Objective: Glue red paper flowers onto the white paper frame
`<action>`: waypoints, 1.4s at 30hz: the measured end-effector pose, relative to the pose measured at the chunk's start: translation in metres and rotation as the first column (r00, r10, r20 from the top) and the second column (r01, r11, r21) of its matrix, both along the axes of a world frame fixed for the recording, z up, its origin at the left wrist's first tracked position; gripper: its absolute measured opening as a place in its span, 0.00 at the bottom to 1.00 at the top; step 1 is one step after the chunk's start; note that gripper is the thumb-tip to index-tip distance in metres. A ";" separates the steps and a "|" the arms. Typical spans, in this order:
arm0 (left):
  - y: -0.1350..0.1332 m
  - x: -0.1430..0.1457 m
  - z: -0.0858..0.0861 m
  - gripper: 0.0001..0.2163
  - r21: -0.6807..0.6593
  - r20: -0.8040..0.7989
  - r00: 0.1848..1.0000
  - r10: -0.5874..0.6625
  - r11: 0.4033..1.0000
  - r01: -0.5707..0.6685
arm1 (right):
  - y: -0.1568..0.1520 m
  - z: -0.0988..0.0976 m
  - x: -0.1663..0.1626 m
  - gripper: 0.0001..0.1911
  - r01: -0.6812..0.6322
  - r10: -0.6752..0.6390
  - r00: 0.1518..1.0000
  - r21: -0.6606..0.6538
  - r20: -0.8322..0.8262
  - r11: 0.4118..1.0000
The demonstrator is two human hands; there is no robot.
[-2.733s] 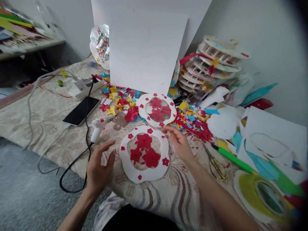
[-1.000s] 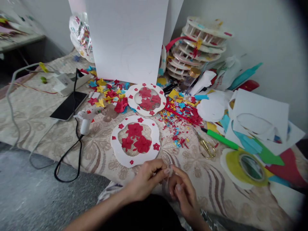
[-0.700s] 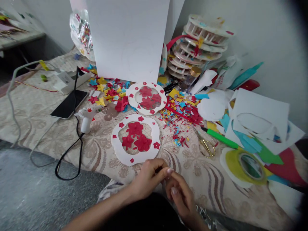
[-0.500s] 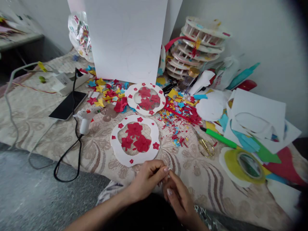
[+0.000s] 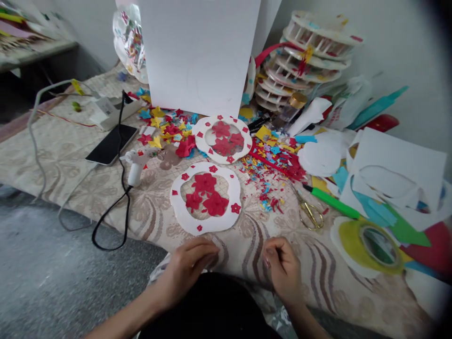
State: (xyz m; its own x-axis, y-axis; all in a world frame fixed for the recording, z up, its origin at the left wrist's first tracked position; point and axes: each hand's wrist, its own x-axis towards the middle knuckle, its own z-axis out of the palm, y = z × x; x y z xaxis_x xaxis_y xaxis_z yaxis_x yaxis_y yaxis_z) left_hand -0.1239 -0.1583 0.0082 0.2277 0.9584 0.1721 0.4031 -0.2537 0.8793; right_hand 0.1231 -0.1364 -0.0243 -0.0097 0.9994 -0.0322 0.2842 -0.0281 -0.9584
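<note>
My left hand (image 5: 189, 264) is at the table's front edge, just below the nearer white scalloped paper ring (image 5: 181, 220). Its fingers are pressed together and curled down, with nothing showing in them. My right hand (image 5: 283, 269) lies apart from it to the right, loosely fisted on the cloth, no object visible in it. The nearer ring has small red stars along its rim and three red paper flowers (image 5: 216, 204) in its clear centre. A similar ring (image 5: 202, 137) lies behind it. Neither hand touches the rings.
Left are a hot glue gun (image 5: 135, 169) and a phone (image 5: 110, 146). Paper scraps (image 5: 271, 162) spread around the rings. Gold scissors (image 5: 310, 215), a green cutter (image 5: 334, 202) and a tape roll (image 5: 379, 247) lie right. Behind stand a white board (image 5: 201, 56) and a tiered paper stack (image 5: 300, 70).
My hands, which were together fingertip to fingertip, have come apart: the left moved left, the right moved right. The view has shifted slightly, and the rings look unmoved on the table.
</note>
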 end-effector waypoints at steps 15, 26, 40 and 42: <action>-0.025 -0.080 -0.017 0.07 0.249 -0.382 0.859 0.340 0.933 -0.259 | 0.010 0.007 -0.010 0.20 -0.038 0.014 0.988 -0.151 -0.156 0.988; -0.052 -0.106 -0.019 0.12 0.265 -0.525 0.784 0.331 0.939 -0.218 | 0.017 0.008 -0.012 0.15 -0.057 0.006 0.971 -0.206 -0.240 0.977; -0.016 -0.058 -0.017 0.10 0.310 -0.275 0.888 0.369 0.908 -0.281 | 0.008 -0.005 -0.016 0.12 0.054 -0.059 0.994 -0.057 -0.092 0.997; -0.010 -0.045 -0.015 0.10 0.276 -0.240 0.919 0.314 0.929 -0.246 | 0.009 -0.004 -0.015 0.13 0.043 -0.048 0.996 -0.062 -0.075 0.997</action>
State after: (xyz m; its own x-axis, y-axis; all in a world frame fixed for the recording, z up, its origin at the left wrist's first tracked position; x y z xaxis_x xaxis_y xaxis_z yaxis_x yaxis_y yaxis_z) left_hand -0.1686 -0.1682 -0.0072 0.0271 0.9285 0.3702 0.7050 -0.2803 0.6514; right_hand 0.1078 -0.1278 -0.0286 0.0311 0.9951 -0.0936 0.2069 -0.0981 -0.9734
